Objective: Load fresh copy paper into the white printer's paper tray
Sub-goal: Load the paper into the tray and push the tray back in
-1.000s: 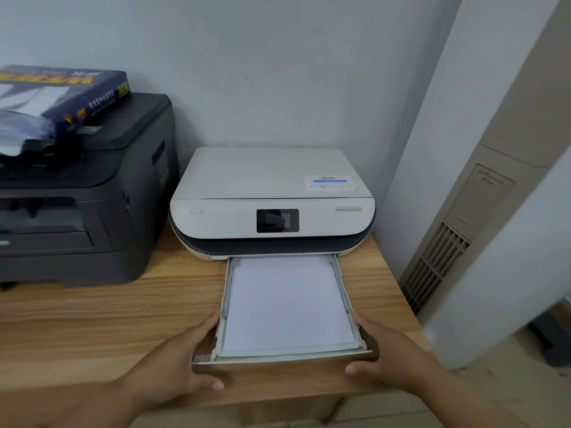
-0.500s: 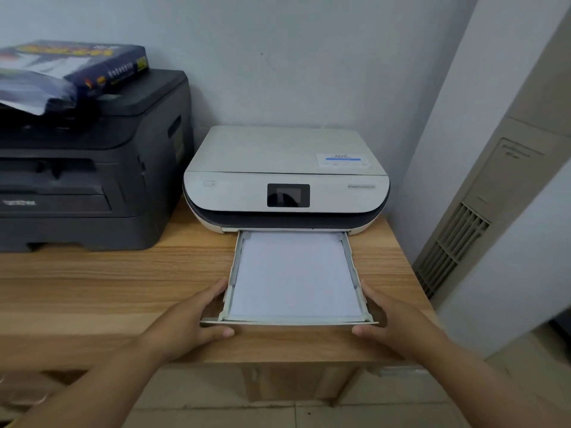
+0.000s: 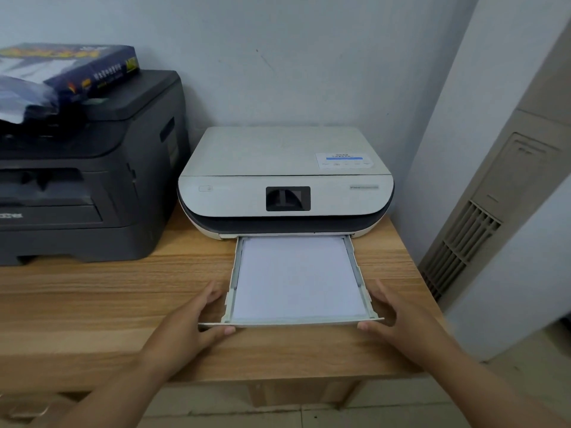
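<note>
The white printer (image 3: 285, 180) sits on a wooden table against the wall. Its paper tray (image 3: 358, 273) is pulled out toward me and holds a flat stack of white copy paper (image 3: 296, 279). My left hand (image 3: 191, 322) grips the tray's front left corner, fingers along the side wall and thumb under the front lip. At the front right corner my right hand (image 3: 395, 319) grips the tray the same way.
A dark grey printer (image 3: 89, 186) stands to the left with an opened ream of paper (image 3: 71, 72) on top. The wooden table (image 3: 92, 307) ends close to the tray's front. A beige vented unit (image 3: 482, 217) stands at the right, beside the wall.
The tray has slid back toward the printer with both hands on its front corners, so less of it sticks out. The view has shifted, and the printers sit further right in the frame.
</note>
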